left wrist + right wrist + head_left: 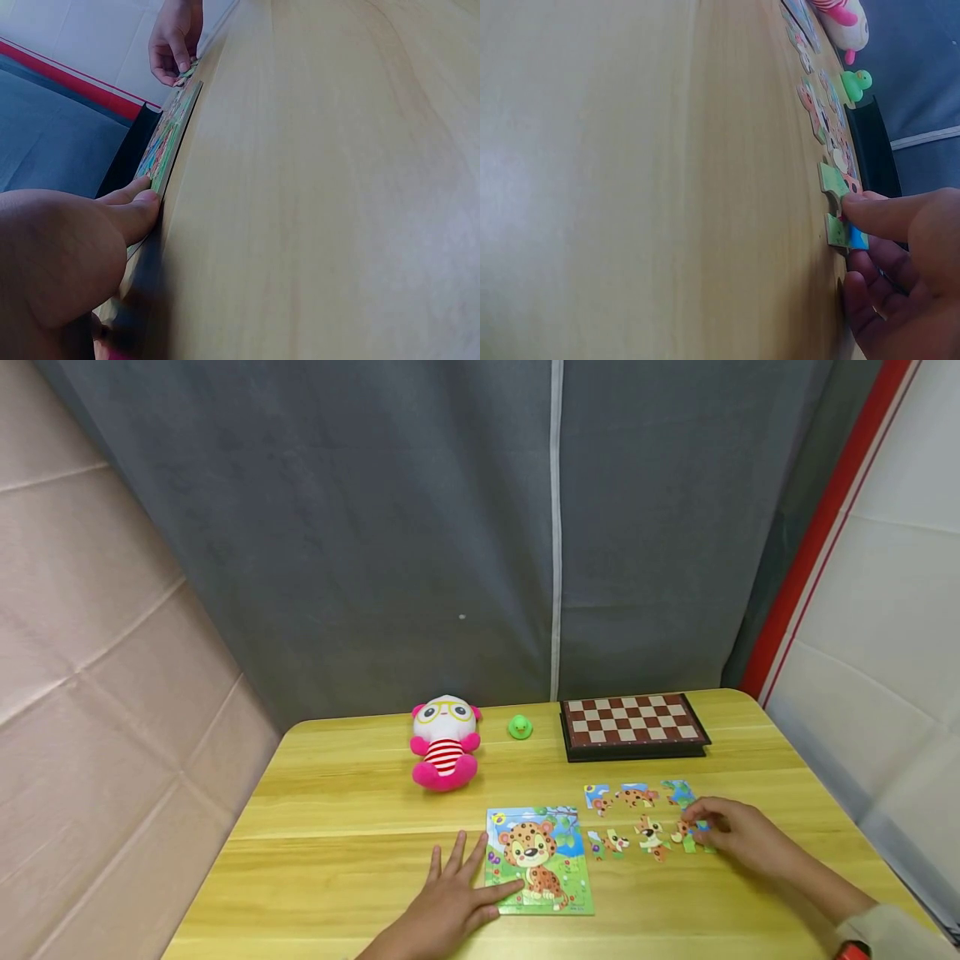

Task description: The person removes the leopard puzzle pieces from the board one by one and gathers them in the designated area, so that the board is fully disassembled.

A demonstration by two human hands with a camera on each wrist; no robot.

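Observation:
My left hand (442,902) lies with spread, straight fingers at the left side of a leopard jigsaw board (551,852), its thumb over the picture. In the left wrist view the thumb (142,210) presses on the board's edge. My right hand (738,835) is at the lower right of several loose puzzle pieces, and its thumb and fingers pinch a green and blue puzzle piece (857,238). Beside that lie another green-edged piece (831,180), a piece with the leopard's face (651,837) and a smaller face piece (615,842).
An upper row holds a sun piece (597,795), a spotted piece (637,795) and a blue-green piece (679,791). Behind them sits a brown and white chessboard box (633,722). A green rubber duck (520,727) and a pink plush panda (446,747) stand at the back.

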